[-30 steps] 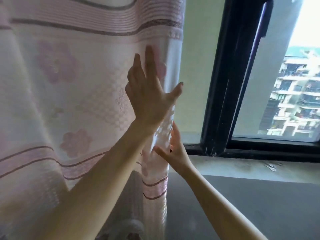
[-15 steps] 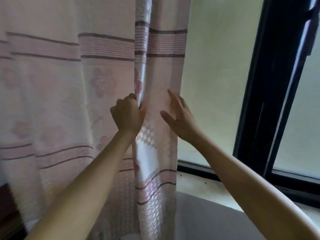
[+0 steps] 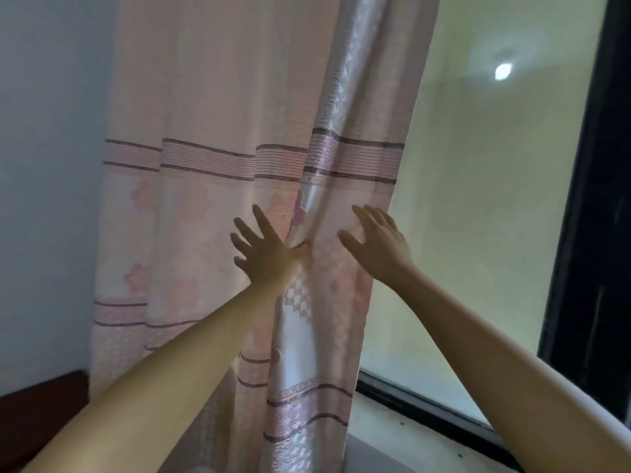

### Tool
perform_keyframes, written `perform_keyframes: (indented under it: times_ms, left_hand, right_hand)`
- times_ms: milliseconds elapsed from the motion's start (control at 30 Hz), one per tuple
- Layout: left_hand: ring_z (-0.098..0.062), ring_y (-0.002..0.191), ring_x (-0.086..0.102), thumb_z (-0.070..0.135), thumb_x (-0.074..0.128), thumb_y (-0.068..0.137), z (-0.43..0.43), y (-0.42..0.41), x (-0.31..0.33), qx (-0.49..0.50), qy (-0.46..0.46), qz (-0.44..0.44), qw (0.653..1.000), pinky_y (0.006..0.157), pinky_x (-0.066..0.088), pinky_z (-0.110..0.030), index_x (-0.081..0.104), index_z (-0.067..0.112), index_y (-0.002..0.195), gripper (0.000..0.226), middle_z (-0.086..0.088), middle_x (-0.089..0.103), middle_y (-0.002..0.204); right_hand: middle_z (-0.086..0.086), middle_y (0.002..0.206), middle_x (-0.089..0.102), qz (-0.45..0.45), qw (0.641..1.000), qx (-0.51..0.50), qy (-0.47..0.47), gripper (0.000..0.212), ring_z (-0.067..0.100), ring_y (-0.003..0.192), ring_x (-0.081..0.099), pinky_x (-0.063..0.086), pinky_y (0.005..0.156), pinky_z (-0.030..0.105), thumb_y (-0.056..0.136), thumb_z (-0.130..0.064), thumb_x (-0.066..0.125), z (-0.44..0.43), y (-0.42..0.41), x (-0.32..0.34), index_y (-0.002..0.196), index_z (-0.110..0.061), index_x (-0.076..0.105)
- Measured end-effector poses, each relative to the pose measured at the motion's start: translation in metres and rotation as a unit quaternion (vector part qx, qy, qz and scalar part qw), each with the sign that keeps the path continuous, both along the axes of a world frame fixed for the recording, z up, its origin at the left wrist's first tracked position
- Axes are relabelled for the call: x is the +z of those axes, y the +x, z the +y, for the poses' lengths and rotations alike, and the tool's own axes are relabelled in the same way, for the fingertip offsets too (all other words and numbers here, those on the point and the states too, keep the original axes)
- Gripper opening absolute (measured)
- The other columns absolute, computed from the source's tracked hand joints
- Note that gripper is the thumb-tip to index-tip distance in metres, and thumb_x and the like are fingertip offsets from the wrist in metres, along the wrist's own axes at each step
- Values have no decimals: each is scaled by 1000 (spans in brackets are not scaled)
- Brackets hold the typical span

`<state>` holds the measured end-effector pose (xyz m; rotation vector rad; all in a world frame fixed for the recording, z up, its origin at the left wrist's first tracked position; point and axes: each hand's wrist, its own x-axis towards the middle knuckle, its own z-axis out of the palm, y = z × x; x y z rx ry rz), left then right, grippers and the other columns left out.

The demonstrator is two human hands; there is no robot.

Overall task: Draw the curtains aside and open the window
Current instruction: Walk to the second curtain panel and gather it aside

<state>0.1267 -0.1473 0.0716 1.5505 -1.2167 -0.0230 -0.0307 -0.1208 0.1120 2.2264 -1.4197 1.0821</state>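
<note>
At the left half of the view, a pink curtain [image 3: 211, 186] is hanging in loose vertical folds, gathered toward the corner of the room. It is covering the space between a pale grey wall [image 3: 47, 165] on the left and the window glass [image 3: 485, 206] on the right. Horizontal bands of darker stripes are running across the fabric, with faint pink flower shapes showing between them.

The left hand [image 3: 266, 252] is pressing flat against the curtain with its fingers spread wide, gripping nothing; its thumb is tucking into a fold of the cloth. The right hand [image 3: 379, 238] is lying just beside it, to the right of that fold, also flat and spread, with its palm resting on the curtain's outer edge. Neither hand is clutching the fabric. Both bare forearms are reaching up from the bottom of the view.

To the right of the curtain's edge, the window glass is showing uncovered, glowing a pale yellow-green, with a small bright spot of light reflecting near its top. A black window frame [image 3: 594, 233] is standing upright at the far right, and a black bottom rail is running under the glass. A pale sill [image 3: 392, 435] is lying beneath it. In the lower left corner, a dark reddish-brown strip [image 3: 37, 404] is sitting against the foot of the wall.
</note>
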Motion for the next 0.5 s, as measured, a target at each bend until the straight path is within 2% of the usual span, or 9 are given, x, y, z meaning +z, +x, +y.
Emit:
perform_keyframes:
  times_ms: [67,133,200,233,300,333,367,433,500]
  left_hand:
    - [-41,142,4,54,69,68,-14,7,4,-50,34,106,993,110,17,-58,-18,25,143,118,-16,-12,156]
    - [-41,138,23,52,71,66,-29,15,7,-98,55,180,977,110,23,-56,-23,28,141,122,-17,-11,156]
    - [-41,124,45,50,68,71,-43,25,8,-135,52,214,966,103,37,-50,-23,25,141,117,-21,9,154]
    - [-40,117,51,47,64,77,-49,31,8,-138,48,214,966,96,43,-44,-15,22,144,107,-22,28,149]
    - [-38,108,57,38,55,85,-62,40,8,-119,32,170,978,83,46,-39,28,14,139,65,-20,56,126]
    - [-38,101,60,34,51,86,-66,41,9,-108,24,136,984,81,45,-38,49,12,122,43,-19,63,113]
    - [-37,95,61,33,49,87,-72,44,11,-100,20,109,989,80,44,-37,59,11,106,31,-17,67,103]
    - [-34,91,62,34,46,88,-81,50,11,-94,25,77,992,81,40,-37,63,12,92,28,-13,69,94]
    - [-34,92,60,37,44,89,-87,58,9,-87,19,32,995,82,38,-38,58,11,84,30,-13,68,91]
  right_hand:
    - [7,154,16,5,1000,-16,21,64,24,142,9,19,113,45,89,-49,41,-7,2,0,141,-22,17]
    - [8,154,15,-12,999,-17,40,68,27,142,10,19,113,47,87,-53,42,-13,6,3,142,-25,13]
    - [8,154,16,-46,997,-3,56,70,28,141,14,20,113,46,86,-53,43,-18,12,9,142,-25,11]
    - [8,154,17,-63,996,6,61,71,28,141,15,20,113,46,86,-52,44,-20,17,12,142,-24,11]
    - [7,154,19,-92,993,19,65,72,28,140,17,20,112,45,87,-50,45,-25,29,16,143,-22,9]
    - [6,154,20,-105,992,24,61,73,28,140,18,21,112,45,87,-49,46,-27,34,15,143,-20,8]
    - [6,153,21,-114,992,26,51,74,27,140,19,22,112,44,87,-49,46,-32,43,16,143,-19,8]
    - [6,153,22,-128,991,28,30,75,25,140,19,22,112,42,87,-47,47,-42,64,17,143,-17,8]
    - [8,153,20,-130,991,20,10,76,26,141,16,20,113,43,85,-48,49,-54,85,21,143,-16,9]
